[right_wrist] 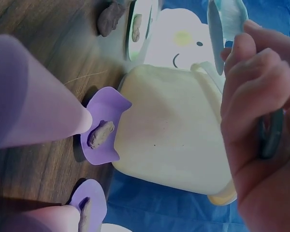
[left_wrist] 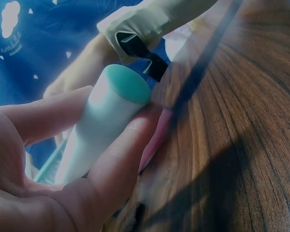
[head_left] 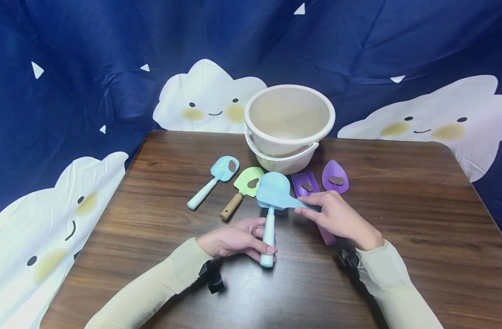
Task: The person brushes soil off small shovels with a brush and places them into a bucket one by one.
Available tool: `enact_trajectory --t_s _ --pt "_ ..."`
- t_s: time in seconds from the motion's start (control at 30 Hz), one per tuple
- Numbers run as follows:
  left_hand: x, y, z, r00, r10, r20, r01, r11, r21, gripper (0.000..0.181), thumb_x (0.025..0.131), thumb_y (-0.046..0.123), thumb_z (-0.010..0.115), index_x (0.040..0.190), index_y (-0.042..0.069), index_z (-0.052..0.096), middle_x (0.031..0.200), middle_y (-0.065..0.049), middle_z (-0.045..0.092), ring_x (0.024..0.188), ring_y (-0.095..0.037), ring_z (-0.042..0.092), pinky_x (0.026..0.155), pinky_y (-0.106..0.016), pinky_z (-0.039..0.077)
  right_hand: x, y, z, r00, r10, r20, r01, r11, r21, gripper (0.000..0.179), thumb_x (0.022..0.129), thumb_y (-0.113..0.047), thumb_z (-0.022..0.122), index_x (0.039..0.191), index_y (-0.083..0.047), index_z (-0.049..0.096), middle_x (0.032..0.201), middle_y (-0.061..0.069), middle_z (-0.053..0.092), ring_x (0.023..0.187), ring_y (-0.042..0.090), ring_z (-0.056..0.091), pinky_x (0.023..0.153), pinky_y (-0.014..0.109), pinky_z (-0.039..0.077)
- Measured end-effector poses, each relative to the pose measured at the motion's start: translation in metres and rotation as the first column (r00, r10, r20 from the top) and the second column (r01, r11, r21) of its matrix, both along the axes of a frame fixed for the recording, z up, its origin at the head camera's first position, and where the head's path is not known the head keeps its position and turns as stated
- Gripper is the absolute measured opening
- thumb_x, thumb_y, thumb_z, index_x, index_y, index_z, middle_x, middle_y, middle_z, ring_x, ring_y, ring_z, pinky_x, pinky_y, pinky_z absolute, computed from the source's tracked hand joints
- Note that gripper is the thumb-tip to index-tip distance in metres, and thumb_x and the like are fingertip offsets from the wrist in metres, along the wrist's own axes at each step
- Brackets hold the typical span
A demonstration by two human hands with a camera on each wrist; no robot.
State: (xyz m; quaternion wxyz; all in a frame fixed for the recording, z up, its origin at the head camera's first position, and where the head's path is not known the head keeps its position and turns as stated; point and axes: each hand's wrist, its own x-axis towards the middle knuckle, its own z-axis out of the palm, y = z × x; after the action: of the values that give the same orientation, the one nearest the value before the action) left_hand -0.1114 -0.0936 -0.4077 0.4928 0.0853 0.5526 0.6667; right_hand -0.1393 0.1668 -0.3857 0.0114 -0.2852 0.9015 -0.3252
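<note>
My left hand (head_left: 240,237) grips the pale handle of a light blue toy shovel (head_left: 269,235), whose blade points toward the bucket. In the left wrist view, thumb and fingers close round that handle (left_wrist: 99,116) near its teal end. My right hand (head_left: 341,219) pinches the tapered handle of a second light blue scoop-like tool (head_left: 294,202). Its wide part overlaps the shovel's blade in the head view. Seen from the right wrist, pale blue curved pieces (right_wrist: 232,19) stand beyond the fingertips, and a dark teal handle end (right_wrist: 270,133) shows by the palm.
Behind the hands stand nested cream buckets (head_left: 285,162). To the left lie a blue shovel (head_left: 222,169) and a green shovel (head_left: 244,180) with a wooden handle. A square purple shovel (head_left: 300,179) and a pointed purple one (head_left: 332,170) lie right. These four shovels bear brown lumps.
</note>
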Motion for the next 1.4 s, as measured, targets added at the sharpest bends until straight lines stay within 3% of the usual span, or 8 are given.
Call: enact_trajectory --t_s 0.3,0.47,0.63,0.8,1.03,1.13,1.23,1.4 --pt "0.001 -0.001 0.001 1.0 -0.01 -0.004 0.01 1.0 -0.004 0.055 0.086 -0.01 0.061 0.133 0.001 0.034 0.095 -0.007 0.071 0.087 -0.019 0.07 0.084 -0.044 0.059 -0.002 0.0 0.0 0.998 -0.03 -0.059 0.032 0.999 0.04 0.03 0.088 -0.021 0.071 0.114 -0.008 0.071 0.112 0.011 0.072 0.108 0.028 0.066 0.089 0.048 0.054" --pt "0.002 0.0 0.001 1.0 -0.02 -0.004 0.02 1.0 0.002 0.05 0.086 -0.01 0.061 0.128 0.001 0.037 0.09 -0.003 0.071 0.084 -0.018 0.07 0.083 -0.043 0.059 -0.003 0.003 -0.001 0.982 -0.096 -0.165 0.111 0.99 0.083 0.031 0.085 -0.025 0.074 0.113 -0.012 0.073 0.11 0.007 0.073 0.097 0.024 0.068 0.078 0.045 0.056" --pt "0.004 0.0 0.001 1.0 -0.019 0.006 0.019 1.0 0.001 0.043 0.087 -0.012 0.06 0.122 0.002 0.039 0.088 -0.001 0.071 0.08 -0.017 0.07 0.081 -0.041 0.06 -0.005 0.005 -0.002 0.941 -0.18 -0.287 0.21 0.974 0.08 0.03 0.084 -0.027 0.075 0.111 -0.014 0.073 0.091 -0.001 0.072 0.076 0.021 0.061 0.06 0.041 0.051" --pt "0.004 0.0 0.001 1.0 -0.019 0.01 0.019 1.0 -0.002 0.043 0.086 -0.012 0.06 0.122 0.002 0.04 0.089 -0.002 0.07 0.08 -0.017 0.07 0.081 -0.041 0.06 -0.006 0.006 -0.002 0.912 -0.252 -0.322 0.286 0.956 0.063 0.029 0.086 -0.027 0.072 0.112 -0.014 0.073 0.084 -0.001 0.068 0.073 0.023 0.061 0.058 0.042 0.05" --pt "0.004 -0.001 0.0 1.0 -0.011 -0.021 0.011 1.0 -0.014 0.049 0.085 -0.011 0.061 0.127 -0.003 0.037 0.092 -0.003 0.069 0.082 -0.017 0.07 0.081 -0.042 0.06 -0.002 0.001 0.004 0.933 -0.294 -0.208 0.291 0.956 -0.043 0.028 0.087 -0.025 0.072 0.111 -0.011 0.073 0.097 0.006 0.074 0.09 0.027 0.066 0.079 0.044 0.053" --pt "0.003 -0.001 0.0 0.999 -0.005 -0.042 0.004 1.0 -0.023 0.049 0.085 -0.01 0.062 0.128 -0.005 0.038 0.092 -0.002 0.068 0.083 -0.016 0.069 0.082 -0.041 0.06 0.0 -0.001 0.008 0.963 -0.227 -0.143 0.218 0.973 -0.074 0.028 0.086 -0.023 0.073 0.11 -0.009 0.073 0.1 0.006 0.075 0.09 0.023 0.066 0.08 0.04 0.054" --pt "0.002 -0.002 0.0 0.999 -0.007 -0.051 0.006 1.0 -0.028 0.047 0.086 -0.009 0.062 0.127 -0.005 0.039 0.093 -0.002 0.067 0.085 -0.017 0.069 0.083 -0.041 0.06 0.004 -0.002 0.011 0.991 -0.131 -0.035 0.129 0.99 -0.051 0.03 0.086 -0.022 0.073 0.113 -0.008 0.072 0.111 0.008 0.072 0.104 0.026 0.066 0.091 0.045 0.054" --pt "0.0 -0.003 0.0 0.999 -0.014 -0.052 0.012 0.999 -0.036 0.045 0.086 -0.01 0.061 0.125 -0.005 0.039 0.094 -0.004 0.067 0.087 -0.019 0.069 0.083 -0.04 0.06 0.006 -0.001 0.01 0.997 -0.035 0.064 0.036 0.999 -0.016 0.029 0.089 -0.02 0.07 0.116 -0.01 0.071 0.12 0.008 0.069 0.122 0.031 0.058 0.104 0.051 0.046"
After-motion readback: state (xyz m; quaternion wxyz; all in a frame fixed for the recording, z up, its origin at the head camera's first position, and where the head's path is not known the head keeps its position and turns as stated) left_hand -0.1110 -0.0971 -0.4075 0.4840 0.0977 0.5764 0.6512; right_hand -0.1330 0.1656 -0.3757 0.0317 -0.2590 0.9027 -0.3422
